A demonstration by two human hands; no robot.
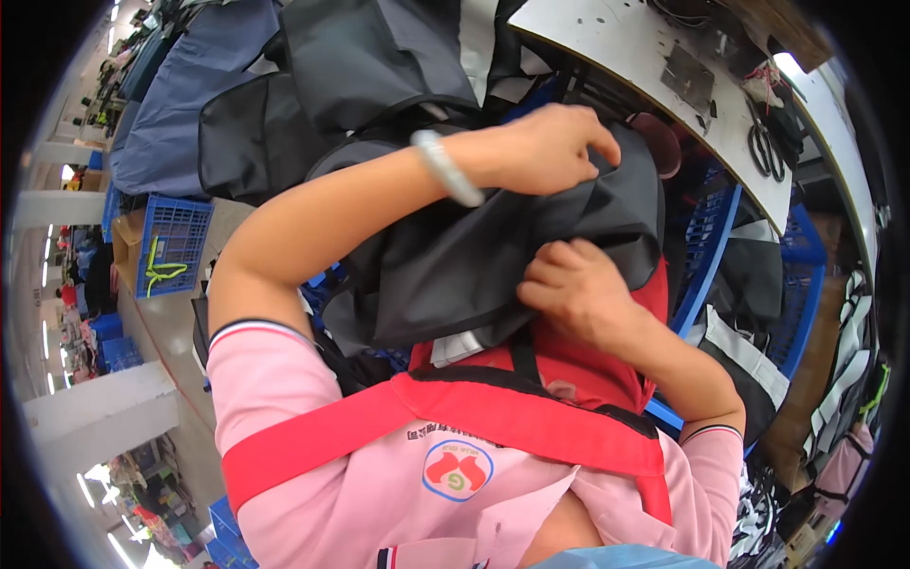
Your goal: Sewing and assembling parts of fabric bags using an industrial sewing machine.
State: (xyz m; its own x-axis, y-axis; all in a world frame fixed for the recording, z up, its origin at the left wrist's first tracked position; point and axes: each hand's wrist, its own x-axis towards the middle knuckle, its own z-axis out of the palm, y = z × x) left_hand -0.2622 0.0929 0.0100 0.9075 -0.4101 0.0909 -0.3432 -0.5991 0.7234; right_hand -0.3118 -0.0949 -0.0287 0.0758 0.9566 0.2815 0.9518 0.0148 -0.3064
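A large piece of smooth black fabric (455, 270) lies in folds across my lap, over the red apron (654, 294). My left hand (545, 150), with a pale bangle (445, 169) on its wrist, reaches across its far part. The fingers are bent down, thumb and forefinger at a raised fold. Nearer to me, my right hand (578, 292) has its fingers curled on the fabric's near right part, fingertips partly hidden. A pale strip (457, 348) shows under the near edge of the cloth.
More black fabric pieces (374, 62) and a blue-grey cloth (199, 95) are heaped beyond my left arm. At the far right stands a white worktable (626, 43) with black-handled scissors (763, 142) on it. Blue crates (706, 247) holding cut pieces sit at right; another blue crate (180, 228) is at left.
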